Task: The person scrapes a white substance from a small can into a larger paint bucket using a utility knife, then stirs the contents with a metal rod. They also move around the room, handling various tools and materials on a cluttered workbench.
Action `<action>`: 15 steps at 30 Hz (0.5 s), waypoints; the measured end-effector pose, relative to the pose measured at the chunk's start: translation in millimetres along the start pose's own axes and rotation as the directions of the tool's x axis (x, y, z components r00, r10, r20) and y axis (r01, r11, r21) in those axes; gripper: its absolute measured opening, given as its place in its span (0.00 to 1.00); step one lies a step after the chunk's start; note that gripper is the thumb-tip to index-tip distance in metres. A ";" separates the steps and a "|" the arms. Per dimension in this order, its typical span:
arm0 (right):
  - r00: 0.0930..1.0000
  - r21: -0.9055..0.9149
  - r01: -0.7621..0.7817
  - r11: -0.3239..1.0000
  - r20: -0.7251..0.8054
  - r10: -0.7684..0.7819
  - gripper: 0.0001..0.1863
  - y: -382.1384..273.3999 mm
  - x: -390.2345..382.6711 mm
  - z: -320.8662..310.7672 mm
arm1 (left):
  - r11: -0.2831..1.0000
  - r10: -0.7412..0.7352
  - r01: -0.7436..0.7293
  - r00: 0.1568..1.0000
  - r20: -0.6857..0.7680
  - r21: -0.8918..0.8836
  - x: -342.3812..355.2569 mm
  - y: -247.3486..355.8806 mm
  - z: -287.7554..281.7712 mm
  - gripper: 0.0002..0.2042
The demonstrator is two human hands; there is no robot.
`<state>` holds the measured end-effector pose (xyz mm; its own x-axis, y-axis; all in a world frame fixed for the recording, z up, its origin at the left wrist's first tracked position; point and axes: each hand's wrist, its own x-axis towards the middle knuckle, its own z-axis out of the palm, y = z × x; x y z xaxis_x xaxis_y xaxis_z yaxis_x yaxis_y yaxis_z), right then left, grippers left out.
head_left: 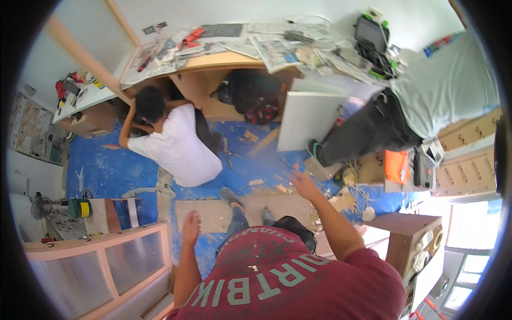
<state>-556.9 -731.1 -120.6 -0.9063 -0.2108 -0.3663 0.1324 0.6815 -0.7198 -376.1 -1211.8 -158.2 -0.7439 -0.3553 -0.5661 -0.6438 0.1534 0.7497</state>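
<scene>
My left hand [192, 224] hangs at my left side near a pale wooden framed panel [96, 256], fingers loosely bent, with nothing visible in it. My right hand [304, 184] is held out above the blue-covered floor [250, 170], fingers apart and empty. My feet stand on a dusty board [200, 210]. Ahead of my left hand a person in a white shirt [173, 149] squats at the underside of a wooden counter [232, 58], head by a post. Right of that, beyond my right hand, another person in grey trousers [362, 133] bends over, beside a white panel [304, 122].
Newspapers and tools cover the counter top. A black bag [248, 93] sits underneath it. Pliers, scraps and cables lie on the floor. A fan [42, 208] and green spool [80, 208] are at the left. A wooden cabinet [405, 240] stands at my right.
</scene>
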 end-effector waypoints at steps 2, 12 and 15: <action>0.982 -0.125 -0.171 0.977 -0.107 0.158 0.29 57.8 -21.4 29.2 | 0.966 -0.020 0.000 0.997 0.074 0.260 43.2 -63.6 0.3 0.24; 0.972 -0.224 -0.135 0.965 -0.219 0.086 0.27 3.9 -10.4 54.9 | 0.948 -0.289 0.232 0.915 0.282 0.220 146.1 -205.9 -66.6 0.22; 0.972 -0.138 -0.115 0.984 -0.218 0.083 0.26 -70.7 40.3 40.8 | 0.821 -0.484 0.488 0.870 0.094 -0.295 166.1 -88.1 -98.0 0.18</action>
<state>-586.4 -816.3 -108.5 -0.9578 0.0043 -0.2875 0.1791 0.7913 -0.5847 -425.4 -1374.7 -284.7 -0.3528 -0.2970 -0.8873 -0.8389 -0.3197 0.4405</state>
